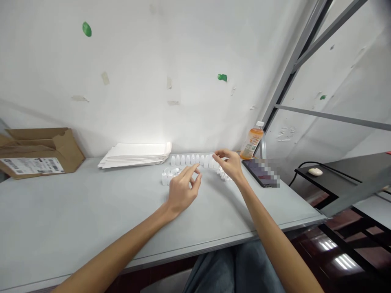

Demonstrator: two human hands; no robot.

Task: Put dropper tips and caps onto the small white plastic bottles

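Observation:
A row of small white dome-topped plastic pieces (187, 159) stands upright along the back of the table. My right hand (230, 165) is at the row's right end, thumb and forefinger pinched at one of these pieces, partly hidden by the fingertips. More small white pieces (224, 175) lie in a cluster below that hand. My left hand (185, 187) hovers in front of the row with its fingers loosely bent and apart, holding nothing that I can see. Beside it, to the left, is another group of white pieces (165, 178), partly covered by the hand.
A stack of white envelopes (137, 154) lies at the back left, and an opened cardboard box (36, 150) sits further left. On the right are an orange drink bottle (252, 142) and a dark phone (259, 173). A wall and metal frame bound the grey table (106, 207).

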